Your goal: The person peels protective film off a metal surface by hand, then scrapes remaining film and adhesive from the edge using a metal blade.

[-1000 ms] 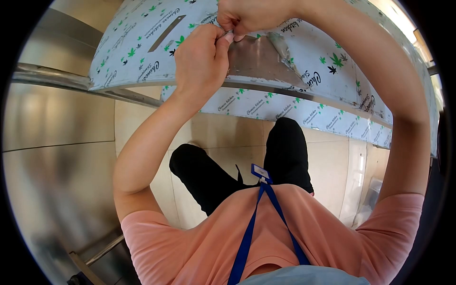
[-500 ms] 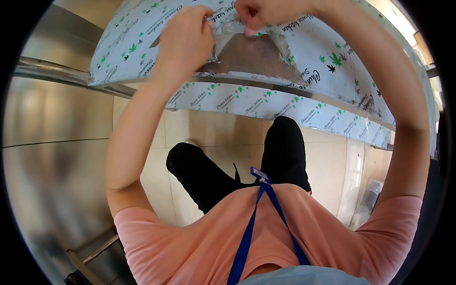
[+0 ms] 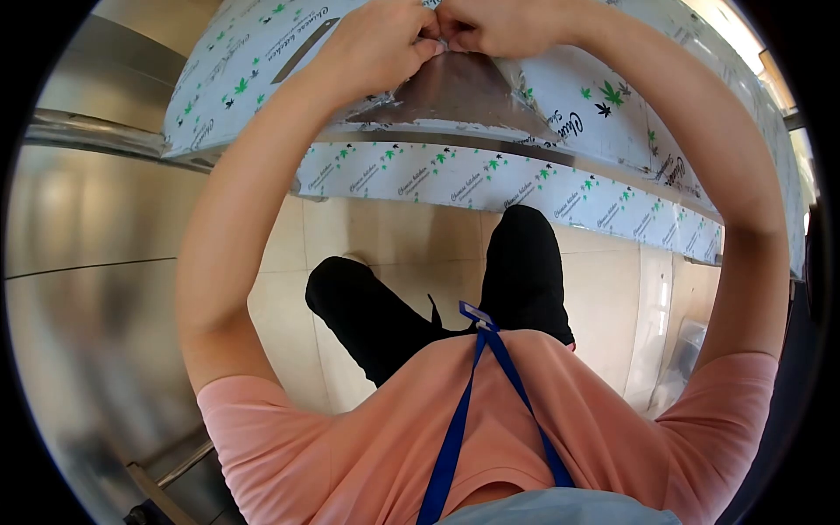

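Observation:
A metal tabletop [image 3: 464,92] is covered in white printed protective film [image 3: 604,79] with green leaves and lettering. A bare brown-grey patch of metal shows near the front edge, with torn film along its sides. At the far end of this patch my left hand [image 3: 381,44] is closed, thumb and fingers pinching the film's edge. Right beside it, nearly touching, my right hand [image 3: 507,24] pinches the same edge. The bit of film between the fingertips is mostly hidden.
Below the tabletop runs a lower film-covered shelf [image 3: 420,179]. A metal bar [image 3: 96,131] and a shiny metal panel [image 3: 96,350] stand at the left. My legs [image 3: 525,271] are just in front of the shelf. A clear plastic item [image 3: 681,359] lies on the tiled floor at the right.
My left hand has moved right and now meets my right hand at the film's edge. A narrow dark slot in the film at the left has come into fuller view.

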The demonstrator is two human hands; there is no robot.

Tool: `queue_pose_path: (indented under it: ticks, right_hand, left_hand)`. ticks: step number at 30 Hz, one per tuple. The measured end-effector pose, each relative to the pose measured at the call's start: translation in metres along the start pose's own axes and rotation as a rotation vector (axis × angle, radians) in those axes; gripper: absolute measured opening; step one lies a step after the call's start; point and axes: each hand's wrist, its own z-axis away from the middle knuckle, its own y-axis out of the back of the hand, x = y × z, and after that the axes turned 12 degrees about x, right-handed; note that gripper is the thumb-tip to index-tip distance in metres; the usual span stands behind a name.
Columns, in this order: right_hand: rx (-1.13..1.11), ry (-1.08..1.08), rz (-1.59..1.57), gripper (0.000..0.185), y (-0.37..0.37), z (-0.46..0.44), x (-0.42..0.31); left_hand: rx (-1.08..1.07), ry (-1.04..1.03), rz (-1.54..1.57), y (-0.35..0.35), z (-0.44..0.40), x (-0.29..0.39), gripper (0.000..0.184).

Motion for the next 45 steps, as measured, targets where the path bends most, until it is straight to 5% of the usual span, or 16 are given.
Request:
queue_pose_path:
  ticks: [20,32,39,45]
  right_hand:
    - [-0.018,-0.085,-0.038,0.019,0.003,0.001,0.008]
    - [-0.049,-0.040,0.025,0.020,0.001,0.002,0.010]
    - [0.076,0.040,-0.022,0.020,-0.002,0.003,0.016]
    - [-0.155,-0.047,-0.041,0.019,0.023,0.006,-0.002]
  left_hand:
    - [-0.012,0.136,0.046,-0.005,-0.002,0.002,0.009]
    - [-0.290,-0.081,-0.042,-0.008,-0.021,-0.020,0.014]
    - [-0.237,0.084,0.000,0.001,-0.018,0.006,0.013]
    - [-0.239,0.027,0.034,0.000,-0.018,-0.004,0.013]
